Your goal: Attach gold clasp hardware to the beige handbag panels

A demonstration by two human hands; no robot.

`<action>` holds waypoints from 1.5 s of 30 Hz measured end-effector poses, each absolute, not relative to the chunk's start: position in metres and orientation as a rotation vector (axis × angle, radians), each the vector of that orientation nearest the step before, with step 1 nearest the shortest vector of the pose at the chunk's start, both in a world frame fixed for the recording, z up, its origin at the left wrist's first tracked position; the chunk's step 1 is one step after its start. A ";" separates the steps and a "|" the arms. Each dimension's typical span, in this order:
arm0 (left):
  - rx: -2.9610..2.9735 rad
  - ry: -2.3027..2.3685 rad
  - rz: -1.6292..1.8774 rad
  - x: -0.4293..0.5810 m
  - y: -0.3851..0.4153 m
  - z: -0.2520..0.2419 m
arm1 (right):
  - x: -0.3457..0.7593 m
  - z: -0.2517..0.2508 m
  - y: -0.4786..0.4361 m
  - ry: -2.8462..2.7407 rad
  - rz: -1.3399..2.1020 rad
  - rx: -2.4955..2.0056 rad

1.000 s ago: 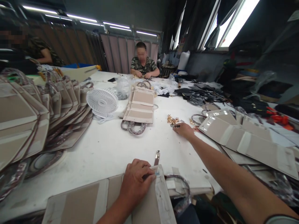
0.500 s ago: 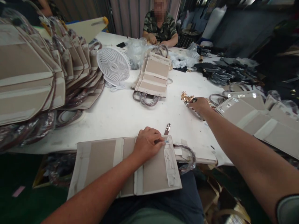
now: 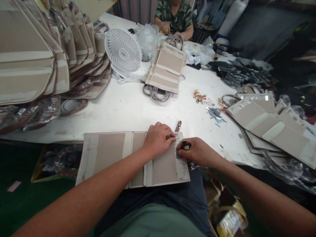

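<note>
An unfolded beige bag body (image 3: 163, 169) lies across the table's front edge and my lap, its pale-taped inside facing up. My left hand (image 3: 159, 140) rests on its upper right part, fingers closed at the top edge beside a short strap with metal fittings (image 3: 178, 125). My right hand (image 3: 197, 151) is closed just right of it, fingertips at the white tape strip (image 3: 181, 169) along the right side. In its grip is a dark, round-ended object (image 3: 186, 145), mostly hidden; a small grey piece (image 3: 178, 154) shows under the fingertips.
Gold fittings (image 3: 198, 96) and flat grey metal pieces (image 3: 215, 115) lie on the white table. Bag bodies are piled left (image 3: 27, 79) and right (image 3: 274, 128), with more (image 3: 168, 65) in the middle beside a white fan (image 3: 123, 51). A person in camouflage (image 3: 174, 18) sits opposite.
My right hand has come back from the small metal parts to the bag body's right side. My left hand stays at the top edge. The view has tilted downward.
</note>
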State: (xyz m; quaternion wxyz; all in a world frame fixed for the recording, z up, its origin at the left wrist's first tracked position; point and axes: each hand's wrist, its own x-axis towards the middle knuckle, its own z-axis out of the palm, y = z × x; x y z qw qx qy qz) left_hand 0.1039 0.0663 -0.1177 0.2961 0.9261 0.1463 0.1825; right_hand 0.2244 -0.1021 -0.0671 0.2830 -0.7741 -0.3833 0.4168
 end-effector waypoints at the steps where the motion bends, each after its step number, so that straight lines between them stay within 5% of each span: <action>1: 2.465 0.386 0.496 0.104 0.066 -0.118 | 0.224 -0.069 -0.102 -1.055 1.076 -2.097; 17: 2.450 0.384 0.511 0.101 0.066 -0.118 | 0.217 -0.070 -0.099 -1.327 0.764 -2.216; 25: 2.461 0.371 0.497 0.099 0.067 -0.115 | 0.231 -0.042 -0.101 -0.972 0.789 -2.135; 33: 2.479 0.358 0.497 0.100 0.069 -0.114 | 0.235 -0.029 -0.063 -0.446 0.439 -1.145; 45: 2.458 0.363 0.485 0.103 0.069 -0.113 | 0.234 -0.073 -0.035 -0.362 0.348 -1.017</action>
